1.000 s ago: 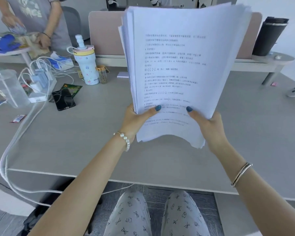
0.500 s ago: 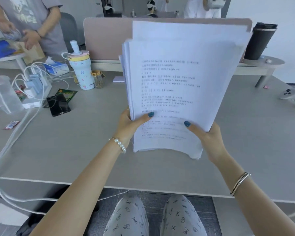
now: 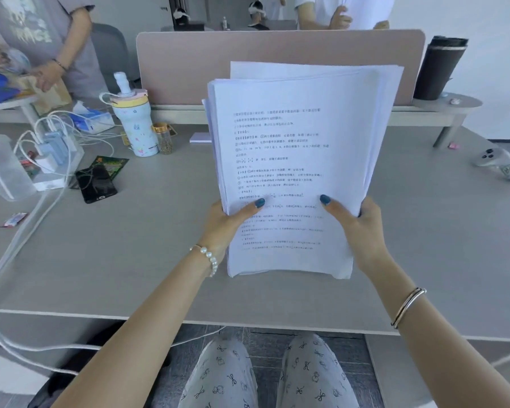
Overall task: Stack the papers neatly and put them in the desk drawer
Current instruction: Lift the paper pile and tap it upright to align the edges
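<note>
Printed papers (image 3: 295, 160) upright w/ bottom edge on worktop (image 3: 130, 260), mid front; top sheets uneven. Left hand (image 3: 227, 222) & right hand (image 3: 362, 228) each clamped on stack's lower sides.

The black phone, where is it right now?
In the head view, the black phone lies on the desk's left side, left of the papers, beside the charger cables.

Single head-worn wide-angle view, forward and down, close over the desk (image 3: 106, 260) edge and lap.
</note>
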